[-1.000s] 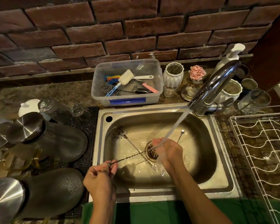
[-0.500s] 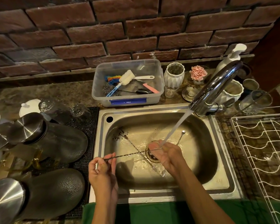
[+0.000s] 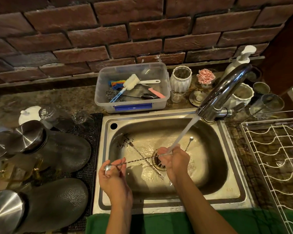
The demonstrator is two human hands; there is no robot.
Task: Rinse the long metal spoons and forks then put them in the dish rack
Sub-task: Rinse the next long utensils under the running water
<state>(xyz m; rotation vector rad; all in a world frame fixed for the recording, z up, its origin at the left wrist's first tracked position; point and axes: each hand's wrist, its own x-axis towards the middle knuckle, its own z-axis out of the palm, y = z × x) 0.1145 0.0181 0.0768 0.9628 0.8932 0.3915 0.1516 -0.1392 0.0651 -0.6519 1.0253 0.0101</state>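
Three long metal utensils: one spoon between both hands, two in sink.

Two bare forearms enter from the lower edge of the head view, ending in the left hand and the right hand. No sleeve, cuff or glove covers either arm as far as the frame shows. No ring, watch or bracelet is visible on the wrists or fingers. The fingernails appear short and unpainted. The right hand looks wet and glossy.
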